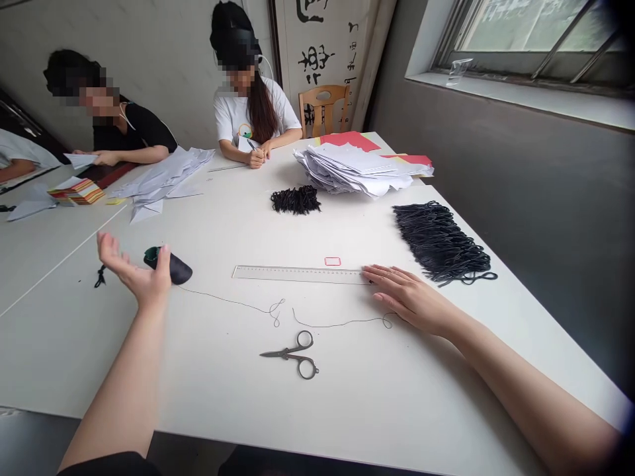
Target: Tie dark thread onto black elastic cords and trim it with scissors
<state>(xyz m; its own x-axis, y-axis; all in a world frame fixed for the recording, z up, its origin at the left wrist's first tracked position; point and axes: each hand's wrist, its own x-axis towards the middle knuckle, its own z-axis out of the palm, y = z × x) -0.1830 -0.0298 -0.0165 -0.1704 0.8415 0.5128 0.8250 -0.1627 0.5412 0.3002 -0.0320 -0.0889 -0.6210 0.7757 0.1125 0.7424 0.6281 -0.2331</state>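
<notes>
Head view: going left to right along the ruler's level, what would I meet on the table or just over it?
Small black cord piece → left hand → dark curled piece → ruler → right hand → larger black cord bundle.

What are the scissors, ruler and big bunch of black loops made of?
The dark grey scissors with ring handles look like metal, from their dull sheen. The long clear ruler is probably smooth plastic: the white table shows through it. The big bunch of black looped cords seems soft, slightly shiny textile, because they bend; I can't tell which fibre.
</notes>
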